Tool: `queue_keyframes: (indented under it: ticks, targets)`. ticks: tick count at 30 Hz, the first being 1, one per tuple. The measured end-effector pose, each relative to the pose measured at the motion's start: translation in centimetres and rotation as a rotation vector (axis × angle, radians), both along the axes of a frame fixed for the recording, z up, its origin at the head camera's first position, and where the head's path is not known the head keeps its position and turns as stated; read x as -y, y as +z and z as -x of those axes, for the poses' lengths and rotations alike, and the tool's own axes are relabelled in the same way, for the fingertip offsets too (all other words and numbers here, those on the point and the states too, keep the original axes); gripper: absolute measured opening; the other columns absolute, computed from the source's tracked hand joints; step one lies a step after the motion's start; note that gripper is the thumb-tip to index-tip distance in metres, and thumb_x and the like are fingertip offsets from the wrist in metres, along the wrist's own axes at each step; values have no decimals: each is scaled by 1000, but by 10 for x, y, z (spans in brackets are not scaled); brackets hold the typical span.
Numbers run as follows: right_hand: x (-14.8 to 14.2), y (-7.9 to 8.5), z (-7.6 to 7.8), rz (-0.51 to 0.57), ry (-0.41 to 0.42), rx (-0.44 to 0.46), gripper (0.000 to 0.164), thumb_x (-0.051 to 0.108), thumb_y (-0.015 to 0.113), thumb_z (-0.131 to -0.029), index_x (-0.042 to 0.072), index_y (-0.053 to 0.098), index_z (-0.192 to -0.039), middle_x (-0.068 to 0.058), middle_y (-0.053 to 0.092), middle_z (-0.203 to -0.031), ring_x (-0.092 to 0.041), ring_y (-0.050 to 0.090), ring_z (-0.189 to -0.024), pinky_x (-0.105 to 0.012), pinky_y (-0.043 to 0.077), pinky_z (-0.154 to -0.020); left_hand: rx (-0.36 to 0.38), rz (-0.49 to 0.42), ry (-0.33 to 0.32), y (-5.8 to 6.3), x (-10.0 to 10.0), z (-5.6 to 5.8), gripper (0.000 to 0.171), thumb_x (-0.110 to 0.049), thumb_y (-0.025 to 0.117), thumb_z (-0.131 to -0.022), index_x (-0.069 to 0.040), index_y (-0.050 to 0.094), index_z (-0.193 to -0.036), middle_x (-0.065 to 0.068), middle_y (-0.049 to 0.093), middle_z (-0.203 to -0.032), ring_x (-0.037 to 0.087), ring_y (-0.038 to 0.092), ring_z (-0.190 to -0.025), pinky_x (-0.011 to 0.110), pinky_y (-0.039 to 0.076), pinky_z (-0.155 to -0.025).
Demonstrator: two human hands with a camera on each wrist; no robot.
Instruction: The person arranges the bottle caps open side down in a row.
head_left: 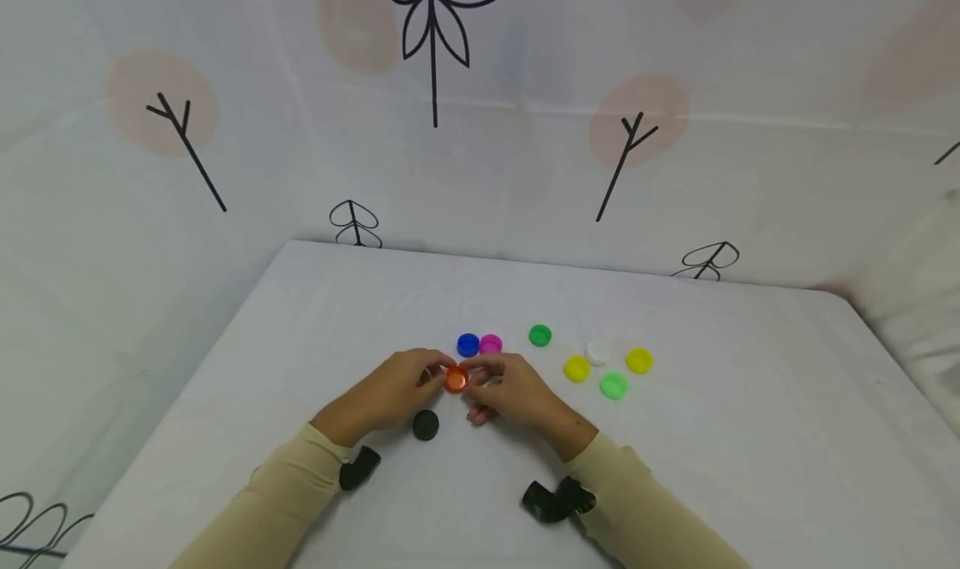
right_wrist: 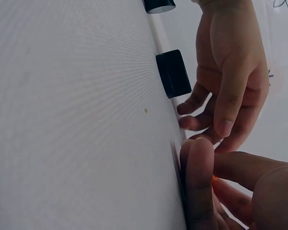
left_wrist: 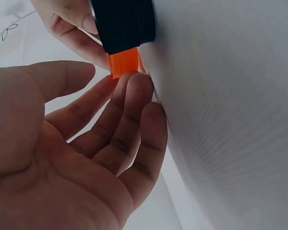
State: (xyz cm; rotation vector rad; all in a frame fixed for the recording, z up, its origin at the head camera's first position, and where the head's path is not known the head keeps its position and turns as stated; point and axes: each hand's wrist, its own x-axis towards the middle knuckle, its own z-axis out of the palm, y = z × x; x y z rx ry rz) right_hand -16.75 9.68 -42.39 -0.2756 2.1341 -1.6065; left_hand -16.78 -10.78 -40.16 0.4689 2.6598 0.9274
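Observation:
Between the two hands an orange bottle cap (head_left: 457,379) lies on the white table, its hollow side up. My left hand (head_left: 405,386) touches it from the left; in the left wrist view the index fingertip meets the cap (left_wrist: 124,62), while the thumb stands apart. From the other side my right hand (head_left: 513,394) reaches it with the index finger, its thumb close by. Its other fingers bend loosely beneath. A black bottle cap (head_left: 425,425) sits nearer the body and partly covers the orange one in the left wrist view.
Blue (head_left: 468,345) and magenta caps (head_left: 491,344) lie side by side just beyond the hands. A dark green cap (head_left: 540,336) is farther right. Yellow caps (head_left: 577,369), a white cap (head_left: 597,352) and a light green cap (head_left: 613,386) form a loose group. Patterned cloth (head_left: 495,177) hangs behind.

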Motion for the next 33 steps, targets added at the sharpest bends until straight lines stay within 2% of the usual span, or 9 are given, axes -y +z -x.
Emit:
queue_keyframes:
  ticks: [12,22,28,33]
  targets:
    - [2,4,3,10,23,-19,42,3,68,-91,2,60,-132,-13,64,-89,-13,70,-62,-30,60,-66,18,-16,4,7,-1,-1,27,-18,62,-100,-15,66,-126,-4,66,-101,13,58,-91,34,54,-87]
    - [3,1,3,-14,10,-15,41,3,68,-91,3,60,-131,-11,63,-89,-14,71,-62,-28,60,-66,3,-25,-16,8,0,-3,27,-17,61,-100,-12,66,-125,-4,62,-90,13,55,-82,30,50,-76]
    - [0,-2,3,-15,-6,-22,40,2,68,-91,3,61,-130,-11,63,-90,-15,70,-61,-30,60,-64,-23,-21,-33,7,-4,-4,29,-16,63,-99,-11,65,-127,-3,65,-96,13,57,-86,33,53,-81]
    - [-2,-4,3,21,23,-38,41,3,69,-91,0,59,-131,-12,64,-89,-14,69,-61,-29,60,-62,-33,-18,-26,7,-4,-4,28,-16,63,-99,-12,66,-126,-3,66,-98,14,58,-89,34,54,-83]
